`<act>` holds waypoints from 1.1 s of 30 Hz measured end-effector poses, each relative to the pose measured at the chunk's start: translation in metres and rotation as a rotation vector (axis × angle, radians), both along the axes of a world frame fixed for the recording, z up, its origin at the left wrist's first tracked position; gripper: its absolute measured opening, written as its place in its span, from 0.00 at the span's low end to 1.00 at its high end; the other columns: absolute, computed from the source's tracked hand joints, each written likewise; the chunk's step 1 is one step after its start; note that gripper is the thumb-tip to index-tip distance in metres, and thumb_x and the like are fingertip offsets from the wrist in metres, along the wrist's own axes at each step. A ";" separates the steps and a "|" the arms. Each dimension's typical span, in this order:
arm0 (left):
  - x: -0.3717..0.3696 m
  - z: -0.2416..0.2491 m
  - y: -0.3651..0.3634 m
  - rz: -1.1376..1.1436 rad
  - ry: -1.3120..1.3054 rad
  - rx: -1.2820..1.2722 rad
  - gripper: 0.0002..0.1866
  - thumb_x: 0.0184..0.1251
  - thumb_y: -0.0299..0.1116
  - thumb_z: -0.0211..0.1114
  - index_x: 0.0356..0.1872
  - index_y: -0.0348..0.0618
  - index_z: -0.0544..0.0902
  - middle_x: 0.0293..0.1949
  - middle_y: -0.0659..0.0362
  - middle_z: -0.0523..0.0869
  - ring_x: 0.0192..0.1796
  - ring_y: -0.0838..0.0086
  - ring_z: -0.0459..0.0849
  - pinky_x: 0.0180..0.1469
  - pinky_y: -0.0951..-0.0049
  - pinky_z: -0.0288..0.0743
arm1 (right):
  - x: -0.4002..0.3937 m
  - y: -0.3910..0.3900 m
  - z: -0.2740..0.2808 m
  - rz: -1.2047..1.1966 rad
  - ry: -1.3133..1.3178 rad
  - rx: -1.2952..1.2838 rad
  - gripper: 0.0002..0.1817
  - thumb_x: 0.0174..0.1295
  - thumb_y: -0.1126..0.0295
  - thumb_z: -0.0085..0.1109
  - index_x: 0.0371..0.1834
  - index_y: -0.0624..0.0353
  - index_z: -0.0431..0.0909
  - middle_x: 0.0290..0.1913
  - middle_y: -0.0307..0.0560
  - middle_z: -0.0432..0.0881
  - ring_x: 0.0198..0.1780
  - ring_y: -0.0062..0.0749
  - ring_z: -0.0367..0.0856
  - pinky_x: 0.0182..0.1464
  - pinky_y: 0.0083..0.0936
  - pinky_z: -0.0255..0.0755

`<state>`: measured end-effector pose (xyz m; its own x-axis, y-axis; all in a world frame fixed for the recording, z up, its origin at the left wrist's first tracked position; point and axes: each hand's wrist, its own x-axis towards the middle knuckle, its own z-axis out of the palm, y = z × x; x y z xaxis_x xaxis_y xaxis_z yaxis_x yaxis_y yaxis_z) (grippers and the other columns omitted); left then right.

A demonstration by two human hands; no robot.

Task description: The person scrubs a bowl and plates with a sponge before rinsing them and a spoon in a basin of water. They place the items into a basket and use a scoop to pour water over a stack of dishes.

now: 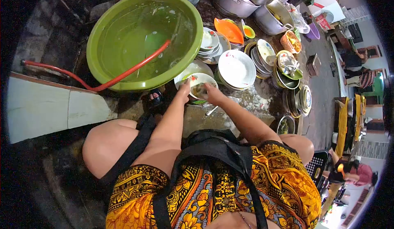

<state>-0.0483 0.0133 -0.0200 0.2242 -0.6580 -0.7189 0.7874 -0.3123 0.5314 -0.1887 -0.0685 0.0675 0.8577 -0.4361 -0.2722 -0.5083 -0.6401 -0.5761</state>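
Note:
A white bowl (199, 79) with a floral pattern is held over other dishes, just below the big green basin. My left hand (184, 90) grips its left side, fingers closed on the rim. On the right side, my right hand (211, 94) has its fingers inside the bowl, partly blurred; what they hold, if anything, is hidden. A spoon (211, 111) lies on the wet floor beneath my right hand. To the right of the bowl stands a stack of white plates (237, 69).
The green basin (147, 84) holds water, with a red hose (135, 67) over its rim. Stacked dishes, an orange dish (229, 30) and metal pots (236, 5) stand behind and to the right. Other people are at the far right.

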 end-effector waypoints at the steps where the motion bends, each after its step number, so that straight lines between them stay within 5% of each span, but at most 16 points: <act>1: -0.004 0.013 0.003 0.008 -0.078 -0.021 0.27 0.67 0.52 0.43 0.62 0.49 0.60 0.58 0.54 0.69 0.53 0.63 0.75 0.49 0.55 0.71 | -0.001 -0.003 0.024 0.012 0.137 -0.056 0.27 0.44 0.70 0.59 0.50 0.62 0.64 0.49 0.64 0.70 0.52 0.56 0.70 0.52 0.40 0.65; 2: -0.009 0.031 0.005 0.009 -0.074 -0.022 0.27 0.67 0.52 0.43 0.62 0.49 0.60 0.58 0.54 0.69 0.53 0.63 0.75 0.49 0.55 0.71 | 0.000 -0.005 0.039 0.019 0.273 -0.111 0.26 0.45 0.72 0.57 0.50 0.63 0.64 0.49 0.64 0.70 0.51 0.57 0.70 0.51 0.41 0.66; 6: -0.023 0.097 0.000 -0.185 -0.323 0.277 0.27 0.68 0.53 0.41 0.59 0.46 0.64 0.53 0.53 0.73 0.50 0.63 0.77 0.48 0.61 0.74 | 0.017 0.004 0.031 -0.190 0.029 -0.196 0.19 0.50 0.76 0.49 0.48 0.61 0.65 0.49 0.62 0.71 0.50 0.57 0.71 0.48 0.41 0.67; 8: -0.021 0.076 -0.004 -0.082 0.030 -0.044 0.26 0.68 0.52 0.41 0.59 0.45 0.64 0.52 0.54 0.74 0.48 0.64 0.78 0.46 0.63 0.75 | 0.016 0.011 0.016 -0.150 -0.180 -0.185 0.17 0.50 0.75 0.50 0.46 0.60 0.67 0.47 0.61 0.71 0.48 0.57 0.71 0.49 0.40 0.67; 10: -0.014 0.048 -0.005 -0.076 0.007 -0.082 0.26 0.68 0.52 0.41 0.58 0.44 0.65 0.51 0.54 0.75 0.47 0.65 0.79 0.46 0.62 0.76 | 0.008 0.012 0.028 0.057 -0.169 0.136 0.14 0.50 0.71 0.54 0.41 0.60 0.71 0.46 0.60 0.72 0.49 0.55 0.71 0.50 0.39 0.66; 12: -0.011 0.034 -0.002 -0.035 0.099 -0.128 0.26 0.68 0.52 0.41 0.59 0.45 0.65 0.52 0.54 0.74 0.48 0.66 0.79 0.46 0.63 0.75 | -0.006 -0.005 0.027 0.231 -0.230 0.076 0.13 0.48 0.69 0.58 0.37 0.60 0.73 0.43 0.56 0.73 0.48 0.50 0.72 0.51 0.37 0.66; 13: -0.014 0.096 0.009 -0.167 -0.077 0.026 0.33 0.64 0.61 0.39 0.62 0.50 0.63 0.59 0.58 0.71 0.60 0.68 0.68 0.60 0.56 0.57 | -0.012 -0.017 0.030 0.285 -0.027 -0.151 0.13 0.47 0.69 0.58 0.38 0.59 0.74 0.44 0.55 0.72 0.48 0.49 0.72 0.51 0.37 0.66; 14: -0.019 0.089 0.005 -0.171 -0.073 0.026 0.33 0.64 0.61 0.39 0.62 0.50 0.63 0.59 0.58 0.71 0.60 0.68 0.68 0.60 0.56 0.57 | -0.016 -0.022 0.033 0.334 0.178 -0.378 0.14 0.46 0.70 0.58 0.38 0.59 0.75 0.45 0.54 0.71 0.49 0.48 0.71 0.51 0.38 0.66; 15: -0.021 0.095 0.002 -0.231 -0.066 0.014 0.34 0.63 0.63 0.38 0.63 0.51 0.61 0.60 0.58 0.69 0.62 0.68 0.66 0.61 0.56 0.53 | -0.009 -0.014 0.052 0.030 0.189 -0.350 0.16 0.44 0.70 0.59 0.40 0.57 0.75 0.48 0.53 0.69 0.51 0.49 0.69 0.52 0.41 0.65; 16: -0.024 0.101 -0.001 -0.287 -0.059 0.001 0.35 0.62 0.64 0.38 0.64 0.52 0.59 0.61 0.58 0.68 0.64 0.68 0.64 0.63 0.56 0.49 | -0.006 -0.012 0.043 0.027 0.191 -0.351 0.16 0.44 0.70 0.59 0.40 0.57 0.75 0.48 0.53 0.69 0.51 0.49 0.69 0.52 0.41 0.65; 20: -0.037 0.101 -0.003 -0.219 0.076 -0.031 0.31 0.65 0.60 0.37 0.60 0.49 0.64 0.55 0.55 0.73 0.50 0.63 0.78 0.44 0.57 0.76 | 0.003 0.002 0.019 -0.112 -0.066 -0.256 0.24 0.49 0.68 0.56 0.53 0.56 0.68 0.54 0.57 0.65 0.55 0.54 0.65 0.56 0.40 0.62; 22: -0.030 0.078 -0.001 -0.194 0.041 0.018 0.31 0.65 0.60 0.38 0.58 0.48 0.66 0.53 0.55 0.75 0.48 0.63 0.78 0.42 0.57 0.77 | -0.004 -0.003 0.003 0.355 -0.106 0.016 0.26 0.52 0.63 0.55 0.56 0.54 0.66 0.55 0.58 0.65 0.57 0.52 0.64 0.57 0.38 0.62; 26: -0.030 0.026 -0.005 -0.095 0.285 -0.155 0.28 0.66 0.57 0.42 0.58 0.47 0.66 0.52 0.58 0.76 0.51 0.65 0.77 0.50 0.59 0.73 | -0.015 -0.016 0.055 0.187 0.378 -0.140 0.25 0.51 0.57 0.57 0.53 0.51 0.69 0.54 0.57 0.66 0.60 0.46 0.62 0.55 0.39 0.63; 30: -0.040 0.034 -0.013 -0.199 0.064 -0.097 0.27 0.64 0.58 0.45 0.57 0.51 0.68 0.46 0.59 0.80 0.47 0.68 0.79 0.49 0.63 0.74 | 0.001 -0.007 0.013 -0.082 -0.148 -0.393 0.26 0.49 0.56 0.57 0.48 0.62 0.69 0.50 0.60 0.69 0.50 0.52 0.71 0.53 0.40 0.65; 31: -0.036 0.038 -0.010 -0.238 0.072 -0.094 0.26 0.64 0.58 0.44 0.56 0.53 0.69 0.45 0.60 0.80 0.45 0.69 0.80 0.47 0.64 0.75 | 0.004 0.000 0.010 -0.075 -0.226 -0.235 0.24 0.49 0.57 0.58 0.45 0.63 0.70 0.46 0.62 0.71 0.45 0.53 0.73 0.52 0.41 0.65; 33: -0.025 0.046 0.000 -0.308 0.081 -0.086 0.24 0.64 0.58 0.44 0.53 0.57 0.73 0.43 0.63 0.80 0.42 0.72 0.80 0.44 0.65 0.76 | 0.000 0.002 0.024 0.086 -0.057 -0.096 0.23 0.48 0.59 0.57 0.44 0.63 0.71 0.45 0.62 0.71 0.45 0.54 0.73 0.52 0.42 0.65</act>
